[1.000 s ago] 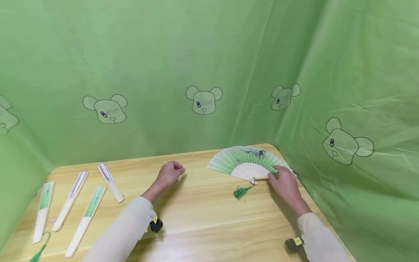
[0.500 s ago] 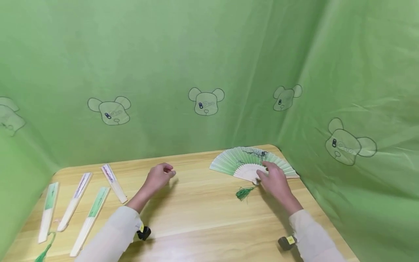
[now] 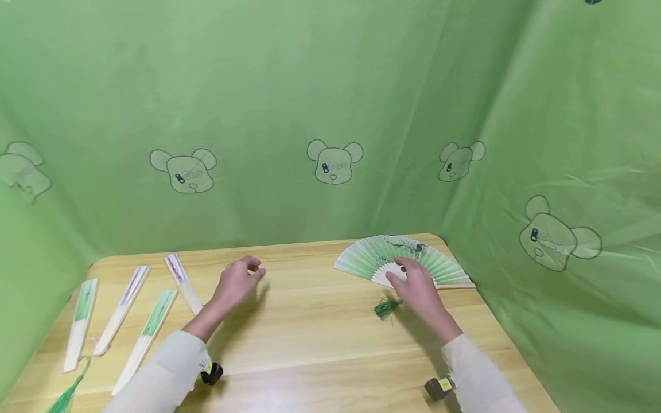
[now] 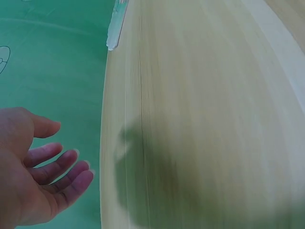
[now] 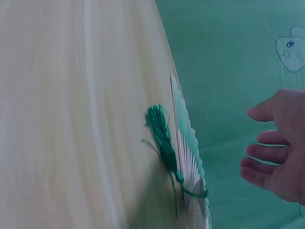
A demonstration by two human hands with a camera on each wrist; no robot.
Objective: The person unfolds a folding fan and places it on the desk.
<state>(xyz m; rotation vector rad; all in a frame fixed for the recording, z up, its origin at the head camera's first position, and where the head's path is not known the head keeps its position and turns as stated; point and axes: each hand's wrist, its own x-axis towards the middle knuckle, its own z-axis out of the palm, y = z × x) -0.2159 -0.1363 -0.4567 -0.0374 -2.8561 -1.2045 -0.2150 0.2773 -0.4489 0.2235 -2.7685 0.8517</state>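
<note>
A green folding fan (image 3: 361,261) with a dark branch print lies spread at the table's back right. Its green tassel (image 3: 386,308) rests in front of it; the right wrist view shows the tassel (image 5: 162,136) up close. My right hand (image 3: 417,287) hovers over the fan's ribs, fingers loosely bent and holding nothing. In the right wrist view this hand (image 5: 281,148) is apart from the fan (image 5: 188,148). Over the table's left half is my left hand (image 3: 234,282), fingers relaxed. The left wrist view shows that hand (image 4: 33,171) with nothing in it.
On the left lie several folded fans: a green one (image 3: 81,321), a purple-printed one (image 3: 122,310), another green one (image 3: 146,338) and one with a reddish print (image 3: 182,279). A green tassel (image 3: 67,396) hangs near the front left. Green curtains (image 3: 258,103) enclose the wooden table (image 3: 299,350).
My right hand has moved left from the spread fan's right edge to above its ribs. My left hand has drifted left. The head view has shifted slightly; the fans keep their places.
</note>
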